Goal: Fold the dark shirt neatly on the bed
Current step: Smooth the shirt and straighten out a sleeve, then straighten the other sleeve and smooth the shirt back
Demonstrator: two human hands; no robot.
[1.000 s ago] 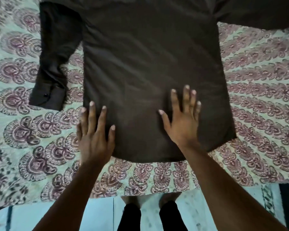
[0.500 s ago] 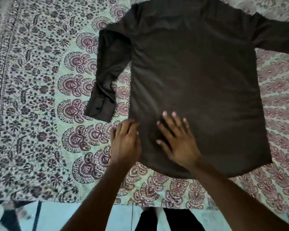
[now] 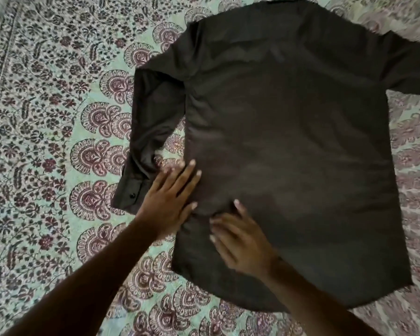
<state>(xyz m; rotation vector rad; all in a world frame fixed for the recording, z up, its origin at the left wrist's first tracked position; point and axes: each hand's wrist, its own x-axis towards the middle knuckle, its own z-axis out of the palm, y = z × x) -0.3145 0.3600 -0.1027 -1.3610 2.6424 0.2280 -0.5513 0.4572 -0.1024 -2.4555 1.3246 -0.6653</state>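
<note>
Since half a second ago my view has drifted so the dark shirt (image 3: 289, 154) sits further right and lower in front of me, and my left hand (image 3: 166, 200) has slid up along the shirt's left edge, nearer the cuff (image 3: 129, 194), with its fingers now straightened where they were bunched before. My right hand (image 3: 240, 241) has stayed close to the same spot near the hem, just beside the left.

Counting from the left: one patterned bedsheet (image 3: 46, 141) under everything, one shirt lying back-up and flat on it, two sleeves, of which the left sleeve (image 3: 153, 117) runs down alongside the body and the right one goes off the right edge of my view, one cuff with one dark button (image 3: 132, 195), and my two hands.

My left forearm reaches in from the lower left; that hand lies palm down across the shirt's side edge, fingers straight and slightly apart, partly on cloth and partly on the sheet. My right hand presses flat on the lower body of the shirt, fingers spread and blurred, gripping nothing.
</note>
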